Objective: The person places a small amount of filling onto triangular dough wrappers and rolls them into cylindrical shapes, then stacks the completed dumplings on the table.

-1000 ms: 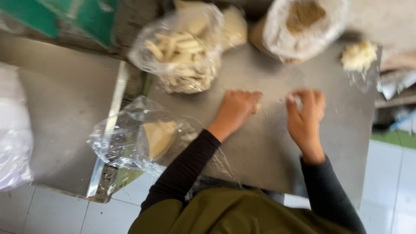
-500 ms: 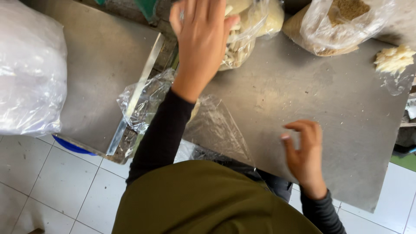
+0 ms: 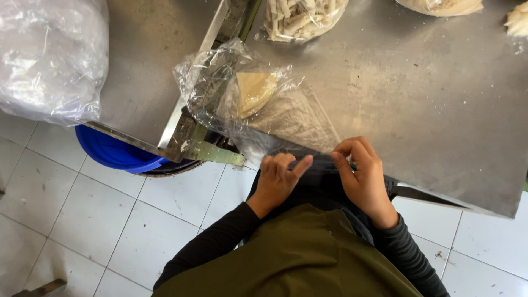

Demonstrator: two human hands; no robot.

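A: Where do the packages sit?
B: A clear plastic bag (image 3: 258, 104) with a tan wedge lies at the steel table's (image 3: 440, 110) near edge; a stick-filled bag (image 3: 302, 19) sits far.
A: And the hands?
B: The left hand (image 3: 278, 181), raised half a second ago, has dropped beside the right hand (image 3: 363, 179); both pinch a thin plastic sheet (image 3: 316, 162) at that edge, over bare tiled floor (image 3: 77, 220).

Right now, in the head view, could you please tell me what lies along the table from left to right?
Big clear plastic bag → crumpled clear bag holding a tan wedge → bag of pale sticks → pale heap at the right edge.
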